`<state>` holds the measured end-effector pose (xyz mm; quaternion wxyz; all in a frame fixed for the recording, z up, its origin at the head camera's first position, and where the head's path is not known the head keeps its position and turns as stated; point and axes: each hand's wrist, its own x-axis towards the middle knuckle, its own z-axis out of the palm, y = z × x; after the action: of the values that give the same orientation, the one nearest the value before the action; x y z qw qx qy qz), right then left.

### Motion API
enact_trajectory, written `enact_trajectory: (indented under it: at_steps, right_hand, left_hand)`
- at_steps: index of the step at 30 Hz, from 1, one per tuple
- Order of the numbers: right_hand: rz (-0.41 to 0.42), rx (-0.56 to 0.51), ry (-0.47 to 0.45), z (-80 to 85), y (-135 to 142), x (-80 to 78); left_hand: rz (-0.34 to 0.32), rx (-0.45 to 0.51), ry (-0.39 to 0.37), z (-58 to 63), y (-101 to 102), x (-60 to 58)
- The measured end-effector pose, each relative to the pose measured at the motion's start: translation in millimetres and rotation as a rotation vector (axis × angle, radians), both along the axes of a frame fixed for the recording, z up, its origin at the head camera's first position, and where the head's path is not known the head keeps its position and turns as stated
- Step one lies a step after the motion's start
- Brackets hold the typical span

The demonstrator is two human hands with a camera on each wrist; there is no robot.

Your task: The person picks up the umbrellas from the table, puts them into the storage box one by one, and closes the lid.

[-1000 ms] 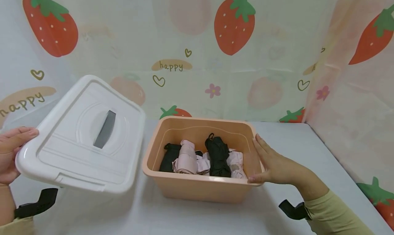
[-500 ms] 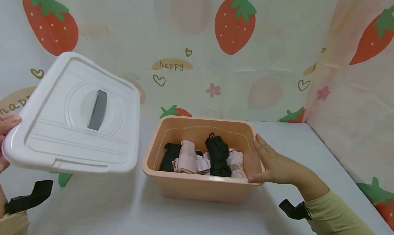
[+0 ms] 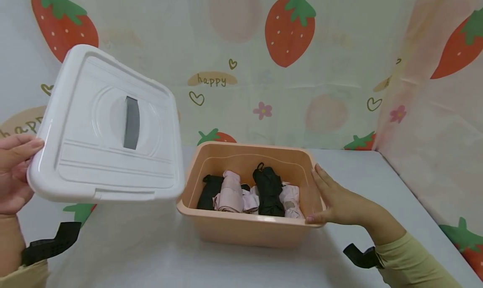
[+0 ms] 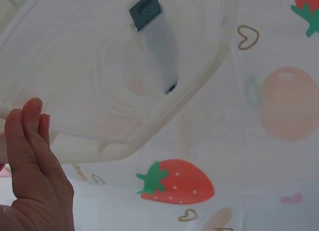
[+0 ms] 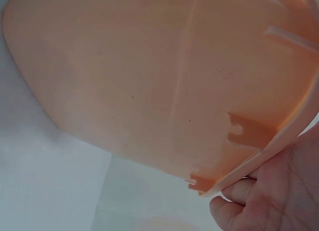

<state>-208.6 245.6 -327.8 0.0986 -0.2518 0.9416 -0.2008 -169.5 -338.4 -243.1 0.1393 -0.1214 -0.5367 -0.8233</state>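
Note:
My left hand holds a white plastic lid by its left edge, thumb on top and fingers beneath. The lid hangs tilted in the air at the left, its grey handle facing up; the left wrist view shows its underside. A peach storage box stands open on the table. My right hand grips its right rim, thumb at the front corner. Inside lie a folded black umbrella, a dark bundle, a rolled pink cloth and pale pink bundles.
The box stands on a white-covered table. Behind it hangs a strawberry-printed backdrop, which continues along the right side. A black wrist mount sits on the left arm and another black mount on the right.
The lid has risen and tilted more upright in my left hand, shifting left and then back right. My right hand and the box have stayed in place.

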Motion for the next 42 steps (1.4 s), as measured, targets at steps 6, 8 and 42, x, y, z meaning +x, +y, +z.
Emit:
enact_trajectory:
  at_steps: [6, 8, 42]
  right_hand:
    - [-0.003, 0.003, -0.012, 1.3, 0, -0.3]
    - [-0.003, -0.001, -0.016, 1.5, -1, -0.7]
    - [-0.052, 0.029, -0.014, 34.6, 10, -23.0]
  left_hand:
    - [-0.02, 0.02, 0.113, 4.9, 31, 3.7]
    - [-0.053, 0.03, 0.094, 6.7, 37, 4.0]
    - [-0.228, -0.029, -0.009, -6.8, 194, -32.7]
